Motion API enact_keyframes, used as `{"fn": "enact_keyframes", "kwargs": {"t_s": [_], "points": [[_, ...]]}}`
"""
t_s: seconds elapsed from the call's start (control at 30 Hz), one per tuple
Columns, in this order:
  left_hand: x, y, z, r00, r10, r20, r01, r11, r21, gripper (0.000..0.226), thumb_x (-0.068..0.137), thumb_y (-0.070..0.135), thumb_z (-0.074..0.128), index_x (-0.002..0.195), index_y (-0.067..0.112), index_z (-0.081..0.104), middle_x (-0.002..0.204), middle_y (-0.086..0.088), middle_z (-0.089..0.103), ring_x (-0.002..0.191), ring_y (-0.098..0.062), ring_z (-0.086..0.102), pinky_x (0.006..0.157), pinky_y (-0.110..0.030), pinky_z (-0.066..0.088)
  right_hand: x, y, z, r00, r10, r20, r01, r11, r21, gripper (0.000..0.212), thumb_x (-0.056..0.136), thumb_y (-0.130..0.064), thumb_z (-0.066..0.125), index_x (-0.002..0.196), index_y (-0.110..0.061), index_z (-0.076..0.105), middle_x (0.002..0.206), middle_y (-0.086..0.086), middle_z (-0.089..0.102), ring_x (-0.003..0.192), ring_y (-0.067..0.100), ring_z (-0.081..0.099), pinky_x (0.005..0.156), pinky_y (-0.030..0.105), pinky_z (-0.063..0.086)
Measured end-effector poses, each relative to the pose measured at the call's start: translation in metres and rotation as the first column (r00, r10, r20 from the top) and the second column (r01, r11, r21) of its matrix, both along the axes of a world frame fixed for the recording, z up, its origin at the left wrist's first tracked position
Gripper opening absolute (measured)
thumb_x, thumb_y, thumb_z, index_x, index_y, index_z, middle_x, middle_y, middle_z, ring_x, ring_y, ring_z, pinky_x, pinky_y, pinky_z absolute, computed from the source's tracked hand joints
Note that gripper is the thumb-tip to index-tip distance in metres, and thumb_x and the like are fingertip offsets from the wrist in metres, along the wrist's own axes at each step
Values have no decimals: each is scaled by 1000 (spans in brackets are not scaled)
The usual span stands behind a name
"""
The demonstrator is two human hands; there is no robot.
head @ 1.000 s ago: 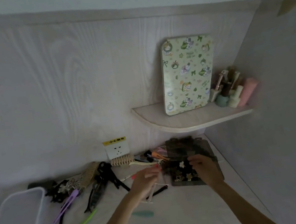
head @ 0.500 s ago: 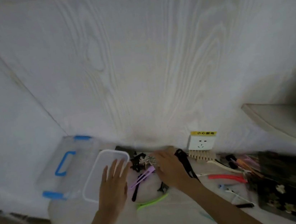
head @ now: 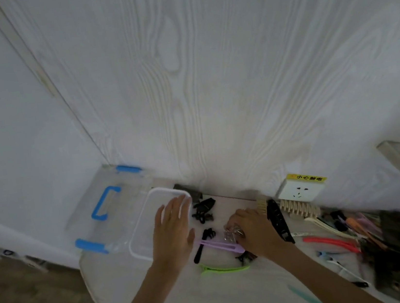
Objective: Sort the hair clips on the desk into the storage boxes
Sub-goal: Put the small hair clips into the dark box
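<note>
The right hand curled its fingers around a small silvery clip near the desk's back edge. The left hand hovered flat, fingers straight and holding nothing, over the right rim of the white-rimmed open box. That box lay just left of the gripped clip. A lilac clip stretched lengthwise between both hands.

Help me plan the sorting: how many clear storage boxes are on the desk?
2: an open box under the left hand, and a blue-handled one in the corner.
</note>
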State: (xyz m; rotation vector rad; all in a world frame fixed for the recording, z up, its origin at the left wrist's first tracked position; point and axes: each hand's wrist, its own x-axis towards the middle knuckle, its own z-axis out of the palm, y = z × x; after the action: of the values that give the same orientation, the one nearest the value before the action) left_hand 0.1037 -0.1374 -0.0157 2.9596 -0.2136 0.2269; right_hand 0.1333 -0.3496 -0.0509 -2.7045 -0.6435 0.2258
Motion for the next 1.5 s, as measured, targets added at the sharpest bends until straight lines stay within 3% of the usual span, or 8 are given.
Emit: {"fn": "enact_keyframes", "kwargs": {"t_s": [0.1,0.2,0.43,0.7,0.87,1.13,1.3,1.5], "points": [[6,-10,-6,964,-252,87,254,967,-17,49,52,12,84,98,21,69,96,5,69,86,-13,66,69,-24,53,-6,-7,2,994,-19,-109,19,1000,3,30,81,-11,57,107,-22,65,110,-1,62,104,17,55,84,23,40],[18,-34,-12,910,-394,-129,412,894,175,34,37,16,86,64,26,68,64,12,63,62,-8,61,56,-18,46,-11,-16,4,979,-58,-193,56,998,-13,29,76,-18,62,104,-26,66,104,-1,63,100,15,57,77,24,44],[50,-69,-19,874,-179,-452,406,780,476,27,92,2,41,115,0,56,120,-16,57,115,-30,45,94,-39,36,-20,-35,5,944,-60,-323,35,996,-80,33,80,-33,63,113,-31,63,113,-4,59,107,12,53,83,20,40],[37,-48,7,949,-9,-316,-13,998,-68,26,95,21,45,117,21,58,112,0,64,103,-21,61,80,-32,46,-7,-5,9,991,-56,-125,60,998,34,29,93,-28,47,120,-26,58,113,-2,59,108,15,47,89,24,36],[13,-13,10,988,75,-132,-100,975,-198,25,92,29,52,117,30,57,107,9,63,94,-12,63,69,-25,44,-3,38,-12,979,32,-204,-33,999,-2,37,90,-19,46,128,-20,49,124,2,49,113,20,47,86,32,41],[-5,23,-2,929,176,-325,-334,776,-534,20,88,28,61,107,28,63,103,13,67,89,-5,62,80,-23,48,-3,48,-21,991,-63,-121,74,993,89,28,85,-38,57,95,-13,66,101,2,57,93,17,51,75,29,45],[-1,2,8,944,126,-305,-298,725,-621,18,88,35,60,105,30,63,96,16,66,85,-3,63,72,-17,46,-25,-2,6,936,-231,-266,332,829,450,20,82,-26,67,101,-29,62,92,-17,58,69,-3,54,65,11,43],[17,-81,21,941,-102,-322,-156,714,-682,9,85,28,65,94,28,65,88,7,70,82,-7,65,73,-21,48,-75,-119,32,847,-440,-300,532,671,517,28,79,-18,73,90,-39,61,85,-10,62,66,-1,55,63,16,44]]}}
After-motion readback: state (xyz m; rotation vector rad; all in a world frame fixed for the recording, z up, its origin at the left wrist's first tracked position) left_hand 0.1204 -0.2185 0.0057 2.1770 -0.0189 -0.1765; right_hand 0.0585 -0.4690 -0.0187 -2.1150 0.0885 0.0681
